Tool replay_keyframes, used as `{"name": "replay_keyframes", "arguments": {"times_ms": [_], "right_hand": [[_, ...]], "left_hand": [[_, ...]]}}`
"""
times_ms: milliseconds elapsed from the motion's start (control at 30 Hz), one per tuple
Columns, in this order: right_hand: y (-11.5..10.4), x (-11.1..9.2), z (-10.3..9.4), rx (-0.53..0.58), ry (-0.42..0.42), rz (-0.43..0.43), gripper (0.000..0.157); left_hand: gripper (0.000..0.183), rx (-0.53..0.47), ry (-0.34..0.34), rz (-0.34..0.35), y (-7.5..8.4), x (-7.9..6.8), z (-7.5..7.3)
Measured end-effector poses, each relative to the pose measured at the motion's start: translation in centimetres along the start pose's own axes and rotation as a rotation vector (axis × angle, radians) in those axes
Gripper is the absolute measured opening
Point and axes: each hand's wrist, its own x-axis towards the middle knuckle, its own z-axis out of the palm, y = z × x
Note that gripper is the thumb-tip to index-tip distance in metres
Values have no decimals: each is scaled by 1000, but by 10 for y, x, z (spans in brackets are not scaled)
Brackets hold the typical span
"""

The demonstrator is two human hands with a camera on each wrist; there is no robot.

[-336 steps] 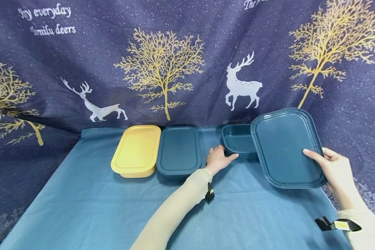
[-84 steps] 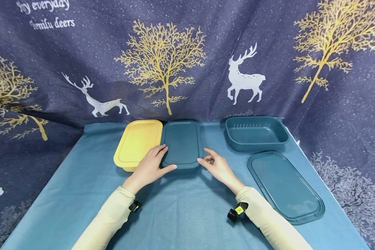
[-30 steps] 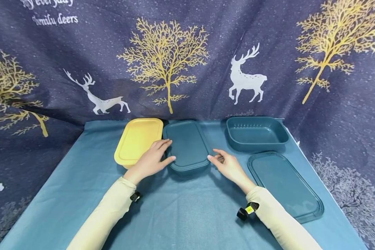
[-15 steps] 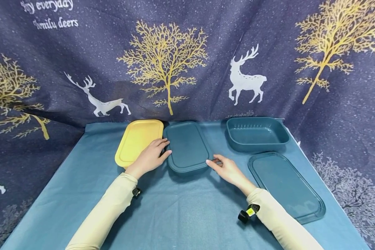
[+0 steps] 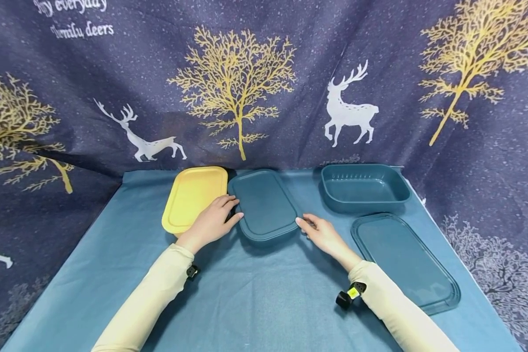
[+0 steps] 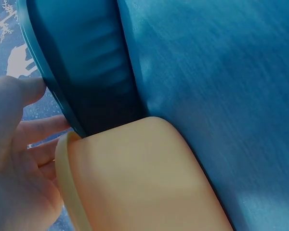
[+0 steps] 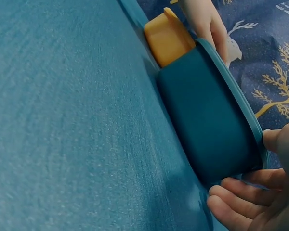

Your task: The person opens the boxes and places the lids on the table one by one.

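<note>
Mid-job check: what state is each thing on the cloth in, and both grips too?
Yellow box: closed.
Middle blue box: closed, turned at an angle.
Right blue box: open, nothing visible inside.
Loose blue lid: off, lying flat on the cloth.
Left grip: fingertips touching the middle blue box's left edge.
Right grip: thumb on the middle blue box's rim, a finger below it.

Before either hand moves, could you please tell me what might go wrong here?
The left hand reaches over a corner of the yellow box to the covered blue box, so it could nudge the yellow one. The right hand grips the covered box at its lid's rim; lifting there might loosen the lid.
</note>
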Motion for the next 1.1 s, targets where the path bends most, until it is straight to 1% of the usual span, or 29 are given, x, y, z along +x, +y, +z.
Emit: {"name": "replay_keyframes", "arguments": {"times_ms": [300, 567, 800, 967, 1100], "right_hand": [[0, 7, -1, 6, 18, -4, 63], [2, 12, -2, 23, 35, -12, 59], [5, 18, -5, 19, 59, -14, 55], [4, 21, -7, 8, 75, 6, 54], [4, 23, -7, 10, 89, 9, 54]], "left_hand": [[55, 39, 9, 2, 0, -8, 2], [47, 70, 62, 58, 7, -21, -3], [43, 88, 84, 94, 14, -31, -8], [33, 80, 101, 112, 18, -36, -10], [29, 80, 96, 118, 19, -38, -12]]}}
